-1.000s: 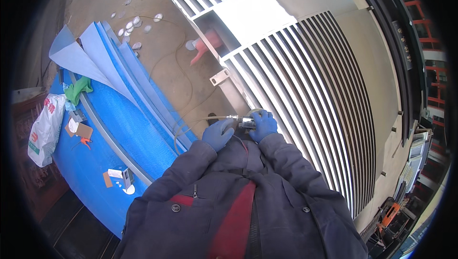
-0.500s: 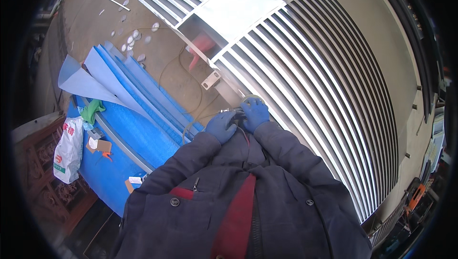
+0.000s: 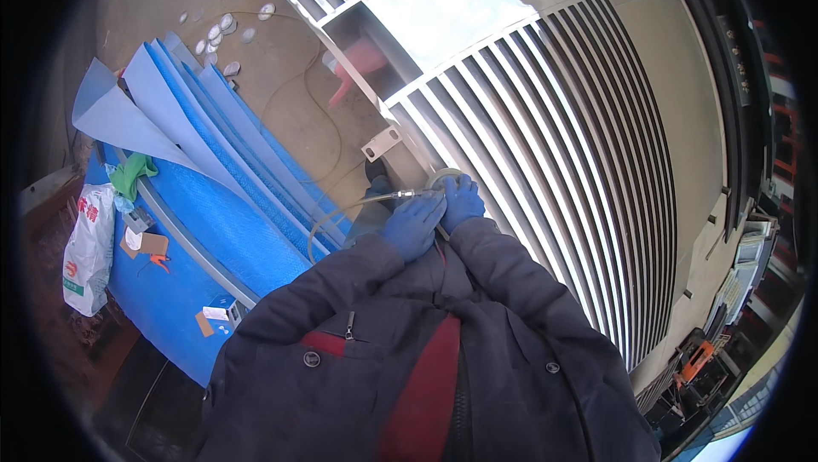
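My right hand, in a blue glove, is closed on the top of an air sander, whose round pad edge shows just past my fingers. The pad is at the side frame of a slatted metal panel. My left hand, also gloved in blue, is wrapped round the sander's rear, where a metal fitting joins a clear air hose. Most of the tool's body is covered by my hands. A slotted metal bracket sticks out from the frame nearby.
Blue protective sheets lie to my left, with a white plastic bag, a green cloth and cardboard pieces on them. Several round pale discs are scattered on the floor. Beneath the panel's opening is a red object.
My left hand has shifted to press closer beside my right, and the hose fitting shows more plainly. The view has turned a little, sliding the blue sheets leftward. A foot now shows below the bracket.
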`<state>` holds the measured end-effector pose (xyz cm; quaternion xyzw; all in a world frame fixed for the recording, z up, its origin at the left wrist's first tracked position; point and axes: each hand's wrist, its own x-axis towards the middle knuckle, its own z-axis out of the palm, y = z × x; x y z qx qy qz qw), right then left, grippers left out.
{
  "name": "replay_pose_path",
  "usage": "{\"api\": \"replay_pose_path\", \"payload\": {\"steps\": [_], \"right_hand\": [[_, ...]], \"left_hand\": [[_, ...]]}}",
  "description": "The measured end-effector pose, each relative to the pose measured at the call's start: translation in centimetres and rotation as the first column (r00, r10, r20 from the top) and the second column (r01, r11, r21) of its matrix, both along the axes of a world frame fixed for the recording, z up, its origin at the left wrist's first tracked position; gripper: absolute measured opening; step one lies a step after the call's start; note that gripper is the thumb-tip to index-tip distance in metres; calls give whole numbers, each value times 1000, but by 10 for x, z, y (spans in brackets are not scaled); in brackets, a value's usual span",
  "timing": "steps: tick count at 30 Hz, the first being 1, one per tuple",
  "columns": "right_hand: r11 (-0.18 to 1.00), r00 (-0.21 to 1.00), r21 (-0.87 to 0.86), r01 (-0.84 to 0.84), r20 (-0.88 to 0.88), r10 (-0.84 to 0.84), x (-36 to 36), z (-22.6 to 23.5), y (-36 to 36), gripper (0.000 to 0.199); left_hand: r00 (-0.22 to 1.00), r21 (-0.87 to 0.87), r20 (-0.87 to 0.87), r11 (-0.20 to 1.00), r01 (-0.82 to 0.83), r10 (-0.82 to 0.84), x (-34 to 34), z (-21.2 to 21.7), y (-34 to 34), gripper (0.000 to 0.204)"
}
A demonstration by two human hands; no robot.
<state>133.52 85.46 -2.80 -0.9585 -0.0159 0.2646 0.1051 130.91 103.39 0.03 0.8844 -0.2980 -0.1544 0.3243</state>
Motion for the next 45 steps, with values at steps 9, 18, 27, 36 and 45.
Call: {"api": "replay_pose_path", "payload": {"steps": [9, 18, 27, 36, 45], "right_hand": [[956, 950, 5, -293, 113, 291, 72, -11, 38, 34], [928, 937, -131, -350, -38, 348, 107, 4, 41, 34], [849, 842, -133, -511, 121, 526, 140, -18, 40, 32], [785, 782, -222, -579, 121, 611, 158, -14, 50, 30], [726, 710, -164, -668, 152, 688, 182, -10, 56, 28]], "left_hand": [[992, 201, 68, 973, -116, 104, 23, 1, 16, 82], [981, 125, -51, 976, -180, 187, 47, 10, 12, 90], [962, 166, -12, 950, -266, 272, 59, 14, 3, 88], [953, 214, -4, 931, -294, 302, 64, 11, -2, 82], [926, 196, 42, 906, -376, 375, 71, 10, -6, 83]]}}
